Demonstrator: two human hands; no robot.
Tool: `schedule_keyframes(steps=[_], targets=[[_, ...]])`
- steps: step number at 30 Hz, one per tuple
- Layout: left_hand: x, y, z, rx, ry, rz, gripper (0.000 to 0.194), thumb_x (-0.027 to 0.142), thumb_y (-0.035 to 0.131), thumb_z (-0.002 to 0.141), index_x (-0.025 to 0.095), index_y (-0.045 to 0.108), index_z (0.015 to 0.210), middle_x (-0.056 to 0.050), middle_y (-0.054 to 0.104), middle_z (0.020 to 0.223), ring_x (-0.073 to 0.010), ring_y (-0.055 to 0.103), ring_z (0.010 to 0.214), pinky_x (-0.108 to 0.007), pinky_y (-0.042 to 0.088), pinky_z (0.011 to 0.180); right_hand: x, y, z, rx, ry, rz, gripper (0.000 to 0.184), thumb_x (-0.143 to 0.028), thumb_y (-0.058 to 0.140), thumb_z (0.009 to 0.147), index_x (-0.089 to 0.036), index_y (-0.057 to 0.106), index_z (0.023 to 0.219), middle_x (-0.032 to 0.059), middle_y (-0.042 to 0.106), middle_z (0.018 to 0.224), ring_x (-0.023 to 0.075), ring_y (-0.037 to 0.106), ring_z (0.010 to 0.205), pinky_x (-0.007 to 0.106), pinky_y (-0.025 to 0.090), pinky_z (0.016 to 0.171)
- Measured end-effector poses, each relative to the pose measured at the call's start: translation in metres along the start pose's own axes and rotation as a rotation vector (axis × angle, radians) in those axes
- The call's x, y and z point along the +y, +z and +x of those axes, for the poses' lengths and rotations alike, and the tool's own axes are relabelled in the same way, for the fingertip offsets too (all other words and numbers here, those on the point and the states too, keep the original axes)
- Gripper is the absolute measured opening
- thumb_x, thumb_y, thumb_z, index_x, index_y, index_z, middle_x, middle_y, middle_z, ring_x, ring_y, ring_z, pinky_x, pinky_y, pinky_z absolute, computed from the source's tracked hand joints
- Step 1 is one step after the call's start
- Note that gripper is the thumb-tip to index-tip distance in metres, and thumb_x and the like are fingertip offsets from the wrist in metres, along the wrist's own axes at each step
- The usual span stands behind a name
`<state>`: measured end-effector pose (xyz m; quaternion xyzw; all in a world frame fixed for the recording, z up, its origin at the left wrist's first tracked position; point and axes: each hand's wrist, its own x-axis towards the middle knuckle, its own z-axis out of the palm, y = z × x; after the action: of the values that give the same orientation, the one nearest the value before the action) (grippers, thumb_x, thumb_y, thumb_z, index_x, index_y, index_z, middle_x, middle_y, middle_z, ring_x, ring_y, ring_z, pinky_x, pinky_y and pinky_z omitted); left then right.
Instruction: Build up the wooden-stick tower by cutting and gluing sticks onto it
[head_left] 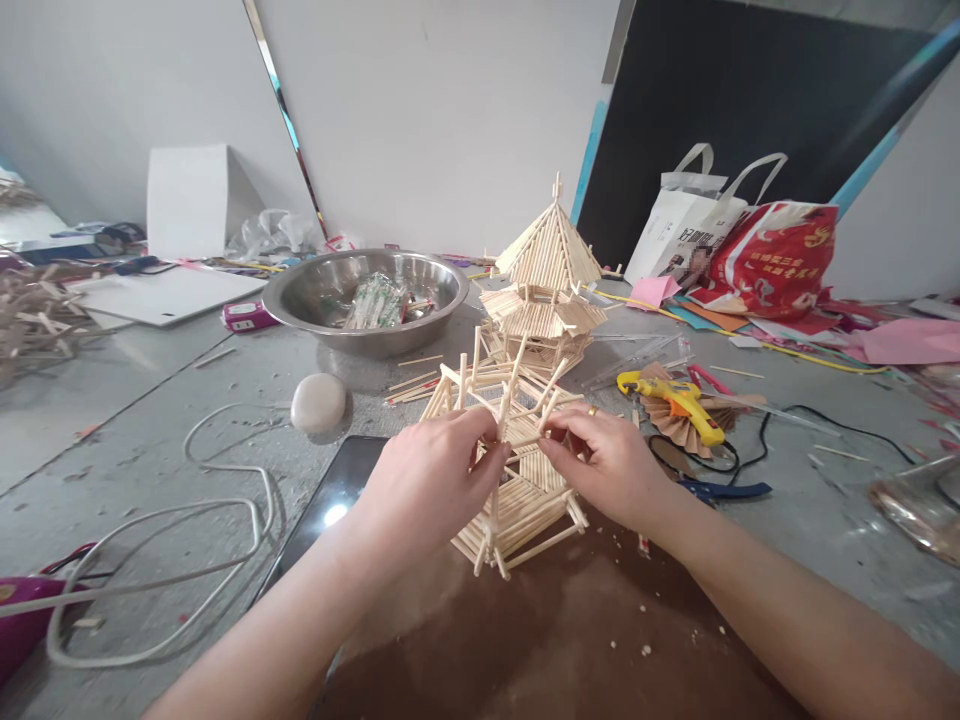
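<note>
A partly walled frame of pale wooden sticks (pixel 517 515) rests on a dark brown glossy board (pixel 555 640) before me. Several posts rise from its stick floor. My left hand (pixel 442 465) pinches a short wooden stick near one of the posts on the left. At the right, my right hand (pixel 604 460) closes finger and thumb on the same stick's other end, which spans between both hands. Fingers cover both tips of the stick. Behind the frame stands a stick pagoda (pixel 547 260) with a pointed roof and a lower tier of eaves.
A metal basin (pixel 367 335) holding wrapped packs stands at back left, beside a white rounded object (pixel 318 403) with a cable. A yellow glue gun (pixel 679 405) and blue-handled pliers (pixel 724 490) lie right. Farther back are a red bag (pixel 776 260) and a white bag (pixel 675 230).
</note>
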<state>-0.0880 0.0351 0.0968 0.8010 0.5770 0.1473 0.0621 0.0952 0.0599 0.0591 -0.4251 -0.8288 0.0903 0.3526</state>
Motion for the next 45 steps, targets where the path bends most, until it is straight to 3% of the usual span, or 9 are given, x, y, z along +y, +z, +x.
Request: schedule_keyframes(steps=[11,17,20,24,30,37,45], targets=[[0.000,-0.001,-0.001,-0.011,-0.003,-0.012,0.017,0.030,0.041,0.080,0.020,0.053,0.072,0.001,0.058,0.063,-0.0123,0.049,0.055,-0.023,0.032,0.050,0.000,-0.001,-0.001,-0.021,0.004,-0.002,0.012,-0.023,0.053,0.076,-0.018,0.060,0.084,0.0034,0.067,0.078,0.0149,0.059,0.068,0.026,0.045,0.059],[-0.008,-0.015,-0.002,-0.088,0.034,-0.111,0.024,0.033,0.041,0.081,0.020,0.056,0.094,0.002,0.058,0.061,-0.0108,0.049,0.052,-0.021,0.033,0.048,-0.002,-0.008,-0.001,-0.080,0.037,0.045,0.018,-0.023,0.055,0.073,-0.017,0.060,0.090,0.0028,0.066,0.078,0.0135,0.056,0.062,0.027,0.044,0.059],[-0.012,-0.024,-0.003,-0.064,0.010,-0.131,0.028,0.033,0.042,0.080,0.020,0.056,0.099,0.002,0.057,0.059,-0.0109,0.049,0.052,-0.021,0.033,0.048,0.000,-0.010,-0.001,-0.075,0.065,0.082,0.019,-0.024,0.053,0.074,-0.018,0.060,0.091,0.0027,0.065,0.078,0.0125,0.055,0.061,0.026,0.044,0.058],[-0.015,-0.029,-0.004,-0.025,0.008,-0.137,0.025,0.033,0.043,0.079,0.019,0.059,0.094,0.002,0.057,0.060,-0.0107,0.051,0.055,-0.021,0.034,0.048,0.005,-0.015,-0.001,-0.049,0.103,0.108,0.020,-0.023,0.053,0.074,-0.018,0.060,0.093,0.0022,0.064,0.077,0.0125,0.055,0.064,0.024,0.043,0.056],[-0.013,-0.019,-0.002,-0.081,0.055,-0.113,0.024,0.032,0.045,0.079,0.022,0.060,0.095,0.002,0.058,0.064,-0.0086,0.047,0.051,-0.020,0.033,0.048,0.005,-0.017,-0.002,-0.054,0.115,0.083,0.019,-0.025,0.052,0.075,-0.019,0.061,0.091,0.0017,0.064,0.077,0.0132,0.056,0.068,0.025,0.043,0.059],[-0.011,-0.009,0.001,-0.073,0.146,-0.108,0.017,0.024,0.044,0.080,0.019,0.058,0.072,0.003,0.055,0.061,-0.0087,0.046,0.054,-0.020,0.031,0.051,-0.002,-0.011,0.003,-0.099,0.115,0.032,0.022,-0.035,0.052,0.077,-0.022,0.062,0.091,0.0018,0.066,0.085,0.0164,0.059,0.078,0.026,0.043,0.063],[-0.010,-0.005,0.001,-0.043,0.142,-0.129,0.016,0.020,0.043,0.078,0.018,0.055,0.067,0.002,0.056,0.061,-0.0091,0.045,0.055,-0.020,0.030,0.051,0.004,-0.005,0.005,-0.101,0.075,0.012,0.020,-0.035,0.050,0.079,-0.022,0.064,0.085,0.0004,0.068,0.089,0.0168,0.060,0.084,0.028,0.043,0.072]])
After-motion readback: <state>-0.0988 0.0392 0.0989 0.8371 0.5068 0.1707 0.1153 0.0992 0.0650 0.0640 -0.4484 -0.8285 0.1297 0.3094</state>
